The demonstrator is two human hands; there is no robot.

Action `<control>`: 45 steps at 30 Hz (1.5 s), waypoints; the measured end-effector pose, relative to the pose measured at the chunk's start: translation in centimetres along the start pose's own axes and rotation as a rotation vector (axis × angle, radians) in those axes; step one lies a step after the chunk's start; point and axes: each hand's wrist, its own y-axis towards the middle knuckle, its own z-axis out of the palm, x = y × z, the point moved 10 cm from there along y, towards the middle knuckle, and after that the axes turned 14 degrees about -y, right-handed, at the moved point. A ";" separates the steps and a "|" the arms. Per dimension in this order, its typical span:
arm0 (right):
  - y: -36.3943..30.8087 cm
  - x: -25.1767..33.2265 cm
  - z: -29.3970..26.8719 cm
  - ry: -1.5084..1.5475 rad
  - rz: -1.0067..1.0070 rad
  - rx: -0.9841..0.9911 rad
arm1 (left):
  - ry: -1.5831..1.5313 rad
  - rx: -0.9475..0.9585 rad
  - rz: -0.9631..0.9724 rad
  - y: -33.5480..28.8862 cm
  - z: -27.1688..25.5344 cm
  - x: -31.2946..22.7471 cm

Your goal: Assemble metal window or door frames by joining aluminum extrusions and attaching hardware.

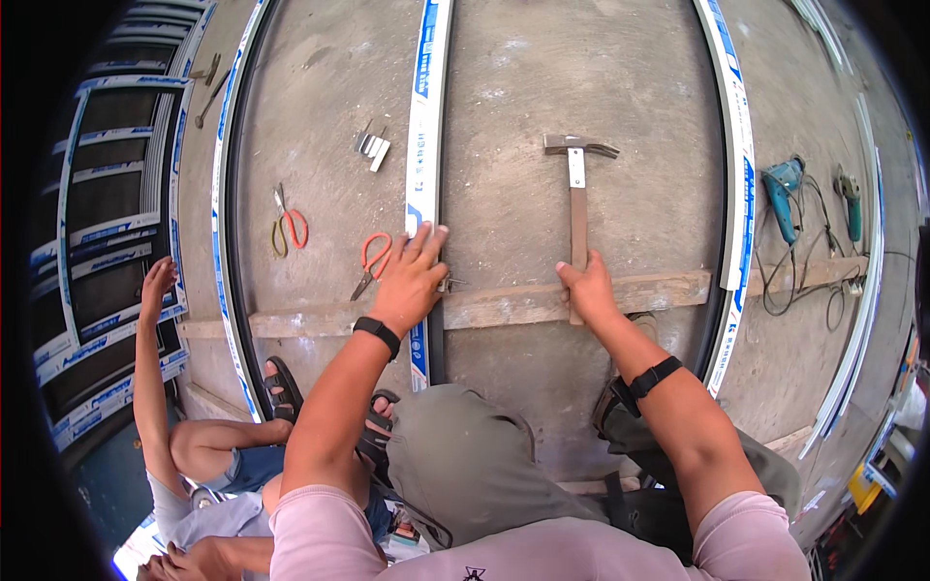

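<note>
My right hand is closed round the wooden handle of a claw hammer, whose metal head points away from me. The hammer is above the concrete floor, its lower handle end over a wooden batten. My left hand lies with fingers spread on a long white-and-blue wrapped profile bar, which crosses the batten. Beside that hand, red-handled scissors rest on the floor. Small thin metal bits show at its right edge; their kind is unclear.
Snips with red and green handles and small metal pieces lie on the left. Wrapped side bars flank me. A corded blue drill and green grinder lie right. Another person's hand reaches toward stacked frames.
</note>
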 end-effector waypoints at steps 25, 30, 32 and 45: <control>-6.4 6.7 -1.0 -0.100 -0.415 -0.081 | -1.648 -1.168 -0.965 -4.8 1.0 25.7; -9.2 11.4 1.2 -0.249 -0.505 0.038 | -1.169 -0.650 -0.878 -1.9 -1.8 13.0; -10.2 13.2 3.5 -0.278 -0.560 0.079 | -1.469 -0.321 -0.681 -1.9 -0.3 7.0; -12.5 21.6 4.1 -0.758 -0.887 0.410 | -2.184 -0.546 -0.730 0.0 -2.7 10.0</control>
